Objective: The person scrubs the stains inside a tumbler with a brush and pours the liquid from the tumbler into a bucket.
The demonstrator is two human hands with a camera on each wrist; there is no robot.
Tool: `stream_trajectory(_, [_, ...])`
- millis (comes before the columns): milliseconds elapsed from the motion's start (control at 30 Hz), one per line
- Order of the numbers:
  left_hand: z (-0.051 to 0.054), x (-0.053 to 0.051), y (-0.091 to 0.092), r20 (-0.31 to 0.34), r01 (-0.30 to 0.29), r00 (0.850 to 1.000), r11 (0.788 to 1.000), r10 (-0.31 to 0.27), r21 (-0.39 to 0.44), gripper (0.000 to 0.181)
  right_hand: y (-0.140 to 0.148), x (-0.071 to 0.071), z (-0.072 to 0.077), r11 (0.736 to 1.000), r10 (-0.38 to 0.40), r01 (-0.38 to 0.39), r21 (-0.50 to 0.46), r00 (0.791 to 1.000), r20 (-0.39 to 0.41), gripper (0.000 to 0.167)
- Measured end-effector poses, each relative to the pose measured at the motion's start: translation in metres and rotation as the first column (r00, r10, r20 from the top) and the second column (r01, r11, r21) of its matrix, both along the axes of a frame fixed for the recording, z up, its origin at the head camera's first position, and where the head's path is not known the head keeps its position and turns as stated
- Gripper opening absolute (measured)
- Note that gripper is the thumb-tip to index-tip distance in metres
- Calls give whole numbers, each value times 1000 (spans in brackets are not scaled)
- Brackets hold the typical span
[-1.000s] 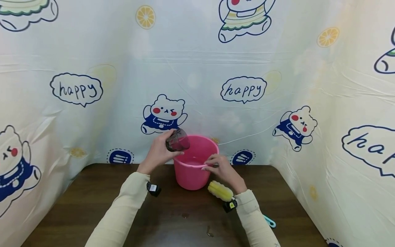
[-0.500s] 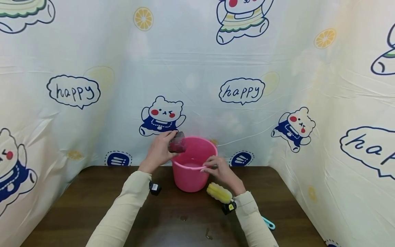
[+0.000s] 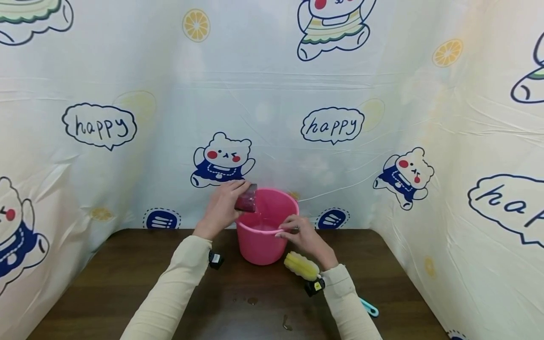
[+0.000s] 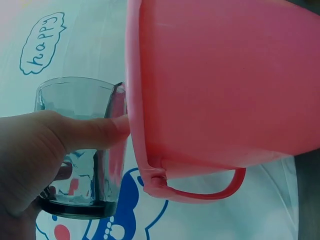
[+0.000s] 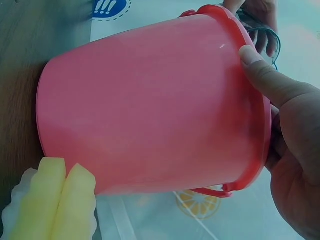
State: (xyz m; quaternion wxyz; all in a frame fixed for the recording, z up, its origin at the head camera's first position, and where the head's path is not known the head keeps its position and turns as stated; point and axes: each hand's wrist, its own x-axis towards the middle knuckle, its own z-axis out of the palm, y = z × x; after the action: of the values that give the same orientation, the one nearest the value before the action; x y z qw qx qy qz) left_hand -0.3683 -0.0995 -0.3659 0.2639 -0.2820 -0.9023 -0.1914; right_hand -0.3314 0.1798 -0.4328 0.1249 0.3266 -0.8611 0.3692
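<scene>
A pink bucket (image 3: 261, 245) stands upright on the table with some clear liquid inside. My left hand (image 3: 223, 208) grips a clear drinking glass (image 4: 75, 175), tipped over the bucket's left rim, and a faint streak falls from its mouth. In the left wrist view the thumb wraps across the glass beside the rim. My right hand (image 3: 308, 236) pinches the bucket's front right rim; the right wrist view shows the thumb (image 5: 270, 75) outside and the fingers over the edge, partly hidden. A yellow sponge brush head (image 3: 301, 266) lies by the right wrist.
A light blue handle (image 3: 369, 307) pokes out beyond the right sleeve; the stretch between it and the sponge is hidden. Small wet spots (image 3: 252, 301) mark the dark wooden table (image 3: 127, 283). A printed curtain (image 3: 272, 94) hangs close behind the bucket.
The glass has been tipped further, its mouth turning down into the bucket, and a thin streak now shows below it. The right hand stays on the rim. The head view has shifted slightly.
</scene>
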Motion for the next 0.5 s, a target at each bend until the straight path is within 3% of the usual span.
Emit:
stream_trajectory(300, [-1, -1, 4, -89, 15, 996, 994, -25, -110, 85, 0, 2, -1, 1000, 16, -16, 2, 1000, -6, 19])
stream_trajectory(500, [0, -1, 7, -178, 20, 983, 983, -52, -181, 74, 1, 2, -1, 1000, 7, -6, -21, 999, 47, 20])
